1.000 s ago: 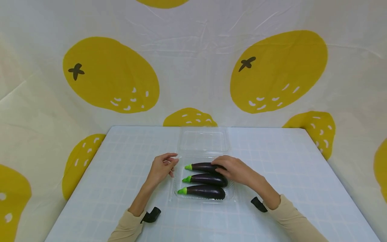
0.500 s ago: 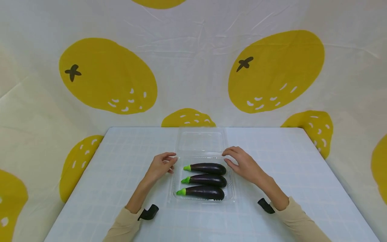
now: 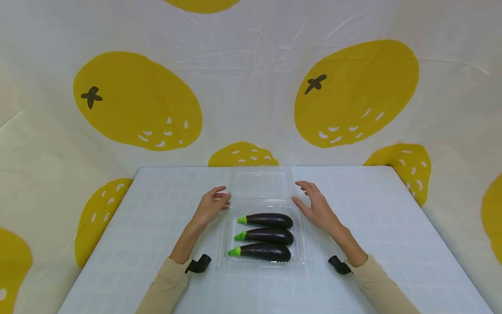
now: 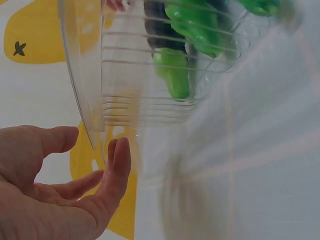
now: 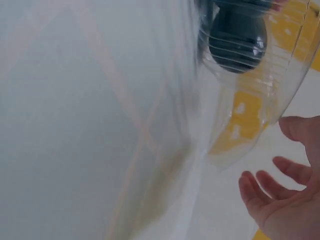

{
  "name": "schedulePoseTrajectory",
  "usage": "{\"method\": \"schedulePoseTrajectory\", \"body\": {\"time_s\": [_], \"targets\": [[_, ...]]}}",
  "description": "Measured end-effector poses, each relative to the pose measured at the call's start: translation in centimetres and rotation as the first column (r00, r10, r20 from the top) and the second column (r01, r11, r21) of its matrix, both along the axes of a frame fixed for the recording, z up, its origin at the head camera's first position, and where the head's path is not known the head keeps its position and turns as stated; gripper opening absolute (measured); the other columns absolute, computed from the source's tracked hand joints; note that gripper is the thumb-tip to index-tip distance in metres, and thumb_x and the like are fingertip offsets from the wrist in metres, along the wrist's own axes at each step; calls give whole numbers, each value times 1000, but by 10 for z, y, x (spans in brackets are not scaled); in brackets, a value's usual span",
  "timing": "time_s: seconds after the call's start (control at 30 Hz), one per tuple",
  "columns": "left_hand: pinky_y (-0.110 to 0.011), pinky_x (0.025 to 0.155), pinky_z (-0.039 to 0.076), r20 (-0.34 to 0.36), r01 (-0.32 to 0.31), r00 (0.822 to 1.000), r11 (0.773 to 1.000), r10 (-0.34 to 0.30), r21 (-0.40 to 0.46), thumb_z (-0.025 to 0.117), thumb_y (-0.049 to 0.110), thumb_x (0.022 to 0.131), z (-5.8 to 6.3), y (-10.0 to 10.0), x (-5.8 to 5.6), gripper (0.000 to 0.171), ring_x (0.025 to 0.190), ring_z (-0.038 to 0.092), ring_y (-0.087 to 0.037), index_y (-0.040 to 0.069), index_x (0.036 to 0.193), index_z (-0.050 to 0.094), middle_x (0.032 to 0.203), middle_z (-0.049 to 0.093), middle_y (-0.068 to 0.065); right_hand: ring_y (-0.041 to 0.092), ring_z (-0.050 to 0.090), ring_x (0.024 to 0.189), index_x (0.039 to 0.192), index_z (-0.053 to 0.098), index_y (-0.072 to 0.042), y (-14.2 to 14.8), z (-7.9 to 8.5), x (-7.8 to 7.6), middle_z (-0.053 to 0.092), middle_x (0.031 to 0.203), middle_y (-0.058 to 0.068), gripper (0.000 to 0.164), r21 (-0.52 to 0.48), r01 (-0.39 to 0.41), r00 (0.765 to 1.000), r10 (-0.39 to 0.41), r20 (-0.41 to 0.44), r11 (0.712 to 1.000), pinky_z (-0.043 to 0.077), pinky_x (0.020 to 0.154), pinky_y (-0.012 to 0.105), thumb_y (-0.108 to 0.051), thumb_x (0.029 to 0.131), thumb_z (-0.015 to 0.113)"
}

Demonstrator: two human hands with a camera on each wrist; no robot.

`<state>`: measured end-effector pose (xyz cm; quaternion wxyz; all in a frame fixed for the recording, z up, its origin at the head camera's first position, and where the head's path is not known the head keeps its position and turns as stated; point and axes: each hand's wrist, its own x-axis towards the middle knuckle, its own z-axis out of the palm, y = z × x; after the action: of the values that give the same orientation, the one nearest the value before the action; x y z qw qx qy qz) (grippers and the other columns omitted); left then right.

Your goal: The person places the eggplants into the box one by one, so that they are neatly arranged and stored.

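Three dark purple eggplants with green stem ends, the far (image 3: 270, 220), middle (image 3: 270, 236) and near eggplant (image 3: 266, 252), lie side by side in a clear plastic clamshell container (image 3: 301, 255). Its lid (image 3: 260, 185) lies folded back, flat towards the wall. My left hand (image 3: 211, 205) is at the container's left side near the hinge, thumb and fingers apart and loosely bent. On the right side my right hand (image 3: 318, 209) has its fingers spread beside the lid, the thumb close to the edge (image 5: 287, 107). Whether either hand touches the plastic is hard to tell.
A table (image 3: 392, 244) with a pale checked cover bears the container. Behind it hangs a white cloth (image 3: 251, 87) printed with large yellow fruit. Black wrist straps (image 3: 199, 264) show at both cuffs.
My right hand has let go of the far eggplant, drawn back to the right, then moved forward beside the lid. My left hand has shifted slightly forward along the container's left side.
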<state>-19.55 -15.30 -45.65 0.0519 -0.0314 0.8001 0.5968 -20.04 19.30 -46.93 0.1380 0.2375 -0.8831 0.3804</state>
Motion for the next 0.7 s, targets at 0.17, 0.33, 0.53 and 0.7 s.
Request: {"method": "schedulePoseTrajectory", "body": {"time_s": [0.17,0.33,0.53,0.7], "targets": [[-34,83,62,24,21,1000,1000,-21,9,63,16,104,-3,0,-9,54,89,72,-26,-10,148,44,123,63,-27,45,60,119,144,45,12,0,-8,-9,53,140,32,56,-74,18,991,-7,137,997,52,99,56,-12,99,69],[-30,79,62,6,17,1000,997,-18,74,62,9,104,-6,-3,-15,51,89,71,-25,-14,145,45,122,61,-29,43,63,118,143,46,12,-1,-12,-15,58,136,31,54,-127,29,974,1,228,991,52,100,54,-16,102,67],[-21,74,60,-16,18,1000,990,-16,142,62,0,101,-8,-5,-17,44,82,69,-13,-19,140,49,118,61,-28,41,65,116,139,51,13,-3,-12,-16,63,130,30,50,-167,42,968,1,249,985,53,99,51,-13,101,68],[-21,76,60,-27,6,1000,989,-2,147,63,-2,100,-5,-5,-17,43,80,68,-10,-17,139,51,116,61,-28,41,66,112,138,53,13,-4,-8,-16,64,128,30,49,-180,53,968,-7,249,982,54,98,49,-11,99,70]]}}
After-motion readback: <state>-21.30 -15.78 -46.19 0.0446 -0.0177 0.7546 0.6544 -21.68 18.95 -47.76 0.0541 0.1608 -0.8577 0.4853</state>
